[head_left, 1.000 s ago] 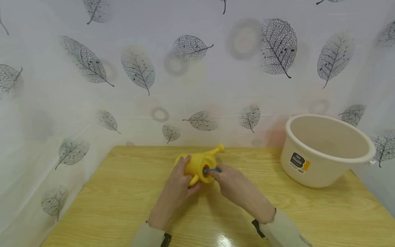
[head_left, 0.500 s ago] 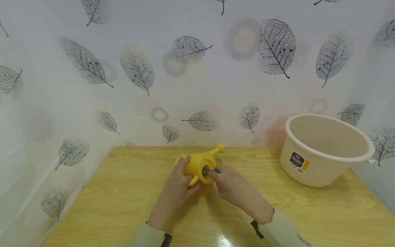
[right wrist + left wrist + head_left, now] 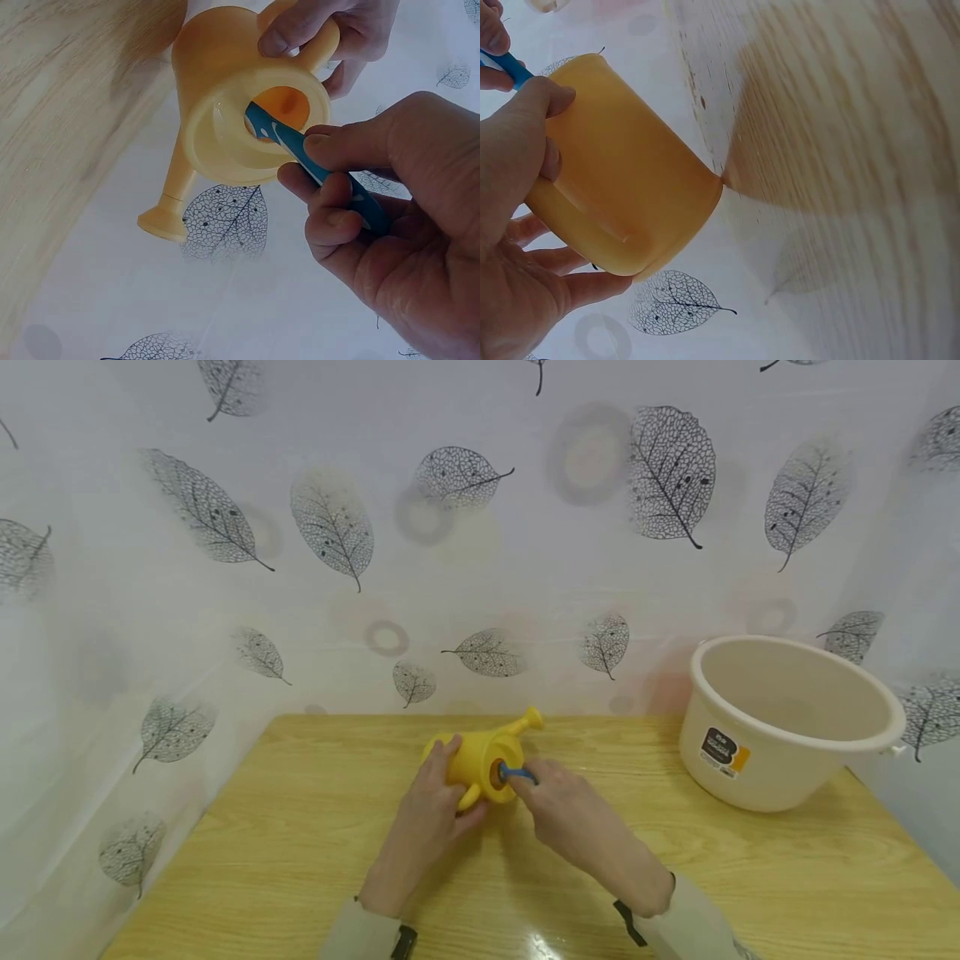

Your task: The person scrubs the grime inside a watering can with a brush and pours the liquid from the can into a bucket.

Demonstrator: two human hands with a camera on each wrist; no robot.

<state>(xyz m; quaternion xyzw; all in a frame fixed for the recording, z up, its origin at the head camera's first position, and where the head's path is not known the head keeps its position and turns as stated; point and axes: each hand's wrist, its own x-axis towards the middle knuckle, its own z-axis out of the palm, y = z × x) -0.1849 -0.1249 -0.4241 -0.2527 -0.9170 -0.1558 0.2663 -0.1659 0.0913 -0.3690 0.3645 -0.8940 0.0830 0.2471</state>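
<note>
A yellow watering can (image 3: pixel 471 760) lies tipped on its side over the table, its top opening turned toward my right hand and its spout angled up to the back right. My left hand (image 3: pixel 429 802) grips the can by its body and handle, with the thumb near the opening in the left wrist view. My right hand (image 3: pixel 405 217) pinches a slim blue handle (image 3: pixel 296 146) with white stripes, shaped like a toothbrush's. Its far end goes through the can's round opening and is hidden inside.
On the table's right side stands a large cream bucket (image 3: pixel 723 785) with a label. The wooden table (image 3: pixel 285 827) ends at a wall covering (image 3: pixel 480 568) printed with leaves, and some wet drops shine near the front.
The right hand shifts slightly left, then back right, and the blue handle moves a little in the opening with it. The left hand keeps the watering can nearly still.
</note>
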